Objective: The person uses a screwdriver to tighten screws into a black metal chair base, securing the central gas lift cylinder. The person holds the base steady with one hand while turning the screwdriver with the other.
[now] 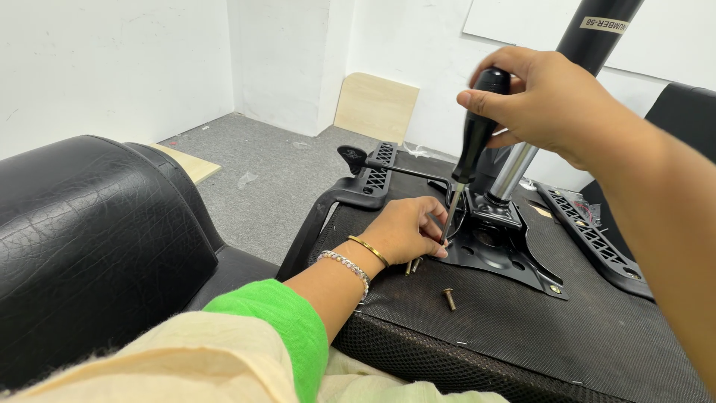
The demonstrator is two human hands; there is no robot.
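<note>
Right hand (pixel 556 101) fisted around screwdriver (pixel 472 134) handle, shaft vertical. Left hand (pixel 406 227) pinches its tip at metal plate (pixel 507 257), fingers curled. Loose screw (pixel 449 298) at 6 o'clock of plate, on chair seat underside (pixel 522 328).

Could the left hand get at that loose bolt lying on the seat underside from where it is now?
Probably yes. The loose bolt lies in the open on the seat underside, just beside the left hand, nothing over it. But that hand is steadying the screwdriver tip.
</note>
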